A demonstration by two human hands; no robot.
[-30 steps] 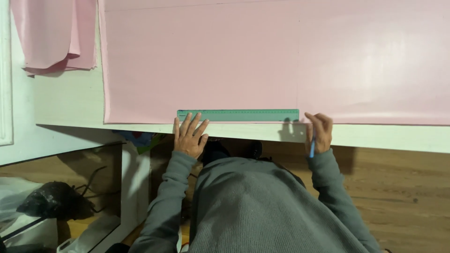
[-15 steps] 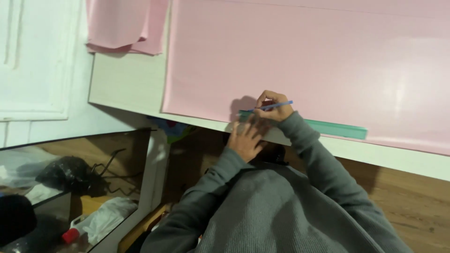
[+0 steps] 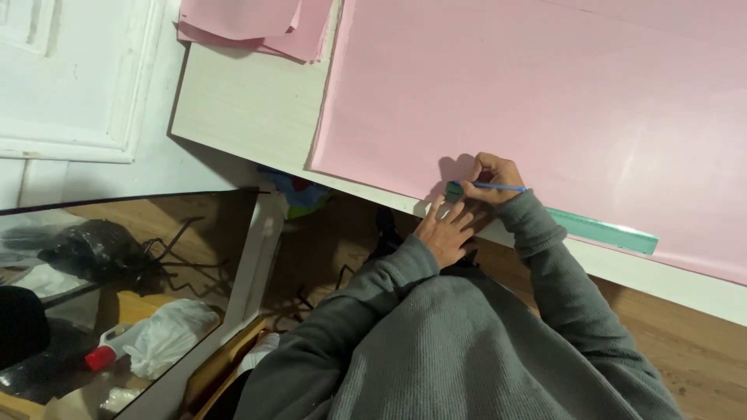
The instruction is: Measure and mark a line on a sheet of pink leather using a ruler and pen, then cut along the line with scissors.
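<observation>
Grey ribbed sweater with long cuffed sleeves.

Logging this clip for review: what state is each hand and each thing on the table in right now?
Right hand: closed around the blue pen, at the ruler's left end.
Blue pen: held, lying nearly level over the sheet.
Left hand: fingers spread, pressing flat at the table edge by the ruler's end.
Green ruler: flat along the sheet's near edge, partly covered by the right arm.
Large pink sheet: spread flat on the table.
Pink sheets, far corner: loosely stacked.
</observation>
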